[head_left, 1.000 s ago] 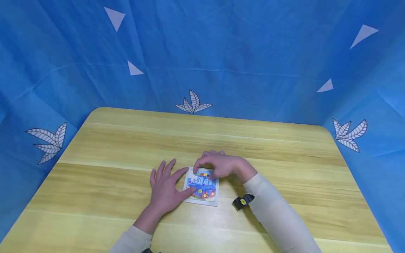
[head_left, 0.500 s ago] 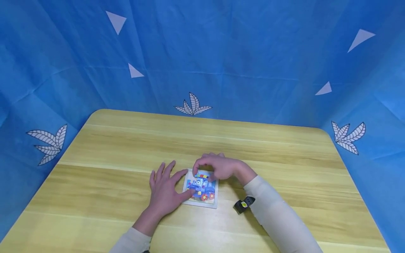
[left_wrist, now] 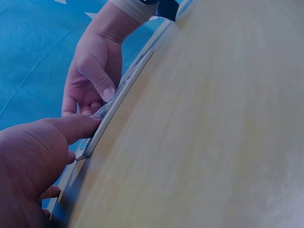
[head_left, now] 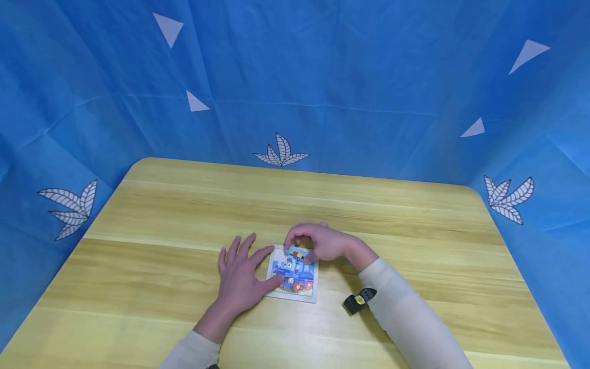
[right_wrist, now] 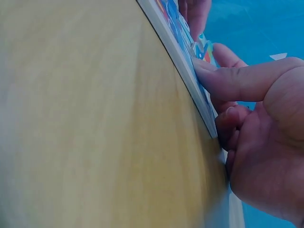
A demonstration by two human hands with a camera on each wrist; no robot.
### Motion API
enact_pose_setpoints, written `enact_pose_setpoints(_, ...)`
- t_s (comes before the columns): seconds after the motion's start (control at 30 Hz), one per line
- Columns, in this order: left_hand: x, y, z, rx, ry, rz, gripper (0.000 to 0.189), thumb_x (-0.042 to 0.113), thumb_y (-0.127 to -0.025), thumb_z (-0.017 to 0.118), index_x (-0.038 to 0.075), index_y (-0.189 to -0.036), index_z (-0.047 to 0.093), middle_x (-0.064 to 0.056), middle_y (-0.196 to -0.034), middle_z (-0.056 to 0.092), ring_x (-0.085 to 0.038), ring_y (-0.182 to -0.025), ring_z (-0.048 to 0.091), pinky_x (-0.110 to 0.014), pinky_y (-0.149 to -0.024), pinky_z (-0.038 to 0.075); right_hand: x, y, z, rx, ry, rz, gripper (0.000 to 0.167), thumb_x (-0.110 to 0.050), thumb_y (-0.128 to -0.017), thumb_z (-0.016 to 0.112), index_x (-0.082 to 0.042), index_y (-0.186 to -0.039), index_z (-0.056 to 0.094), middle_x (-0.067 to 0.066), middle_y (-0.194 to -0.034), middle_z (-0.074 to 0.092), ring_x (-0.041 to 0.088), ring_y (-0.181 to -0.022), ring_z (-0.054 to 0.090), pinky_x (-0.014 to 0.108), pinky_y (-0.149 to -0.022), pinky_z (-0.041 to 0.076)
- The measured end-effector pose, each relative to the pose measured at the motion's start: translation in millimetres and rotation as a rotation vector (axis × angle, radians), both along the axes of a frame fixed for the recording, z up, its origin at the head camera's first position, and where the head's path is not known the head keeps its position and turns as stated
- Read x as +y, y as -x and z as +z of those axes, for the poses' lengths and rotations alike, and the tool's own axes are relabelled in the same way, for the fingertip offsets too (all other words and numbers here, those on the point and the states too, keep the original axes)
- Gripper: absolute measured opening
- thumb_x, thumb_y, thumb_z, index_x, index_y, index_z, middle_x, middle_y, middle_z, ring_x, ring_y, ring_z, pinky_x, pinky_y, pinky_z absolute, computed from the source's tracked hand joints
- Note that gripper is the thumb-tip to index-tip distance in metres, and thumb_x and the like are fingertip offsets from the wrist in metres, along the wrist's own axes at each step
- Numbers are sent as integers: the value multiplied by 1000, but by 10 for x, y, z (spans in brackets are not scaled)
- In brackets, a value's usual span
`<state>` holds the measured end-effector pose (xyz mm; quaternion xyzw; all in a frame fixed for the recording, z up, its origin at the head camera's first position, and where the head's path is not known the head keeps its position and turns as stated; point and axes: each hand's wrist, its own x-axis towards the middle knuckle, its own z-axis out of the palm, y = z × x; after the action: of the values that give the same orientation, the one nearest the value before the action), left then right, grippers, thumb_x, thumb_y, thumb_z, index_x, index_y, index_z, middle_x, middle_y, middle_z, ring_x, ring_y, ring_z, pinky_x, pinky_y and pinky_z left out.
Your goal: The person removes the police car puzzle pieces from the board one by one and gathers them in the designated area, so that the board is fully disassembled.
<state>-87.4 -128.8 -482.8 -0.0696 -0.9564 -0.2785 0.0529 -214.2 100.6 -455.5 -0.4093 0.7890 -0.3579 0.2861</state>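
A small square jigsaw puzzle (head_left: pixel 304 279) showing a blue cartoon vehicle lies in a white-edged tray (head_left: pixel 292 297) on the table. My right hand (head_left: pixel 324 242) arches over its far right part. Between that thumb and index finger I pinch a puzzle piece (head_left: pixel 296 253) with a multicoloured stripe. In the right wrist view this puzzle piece (right_wrist: pixel 205 51) stands tilted above the picture. My left hand (head_left: pixel 241 279) lies at the tray's left side, fingers spread and fairly straight. Its thumb rests on the picture's lower left, and the index fingertip touches the far left corner.
The wood-grain table (head_left: pixel 184 205) stretches around the puzzle on all sides. A blue curtain (head_left: pixel 369 77) with white triangles and leaf prints hangs behind and beside it. A black strap with a small device (head_left: pixel 359 301) is on the right sleeve.
My right hand has shifted slightly to the right, and the striped puzzle piece between its fingers has turned and tipped up out of line with the picture. My left hand holds its place.
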Motion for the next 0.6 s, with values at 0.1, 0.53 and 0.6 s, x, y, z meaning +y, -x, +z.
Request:
enact_pose_setpoints(0.1, -5, 0, -8, 0, 2, 0, 70, 58, -76, 79, 22, -134, 65, -18, -156, 34, -47, -145, 13, -68, -109, -1, 12, -7, -12, -4, 3, -24, 45, 4, -81, 79, -23, -115, 68, -4, -103, 56, 18, -98, 48, 42, -91, 33)
enact_pose_setpoints(0.53, -14, 0, -47, 11, -1, -8, 70, 59, -76, 79, 22, -134, 65, -17, -157, 33, -46, -145, 12, -67, -109, -1, 97, -110, -8, 56, 94, -131, 39, -2, -81, 82, -14, -115, 69, 4, -98, 59, 22, -82, 47, 34, -73, 42)
enact_pose_setpoints(0.6, -19, 1, -44, 9, 1, -7, 70, 59, -76, 79, 22, -134, 65, -17, -157, 33, -46, -145, 12, -67, -109, -1, 114, -171, -5, 68, 126, -189, 36, -3, -82, 81, -13, -115, 69, 5, -96, 59, 22, -78, 47, 33, -70, 42)
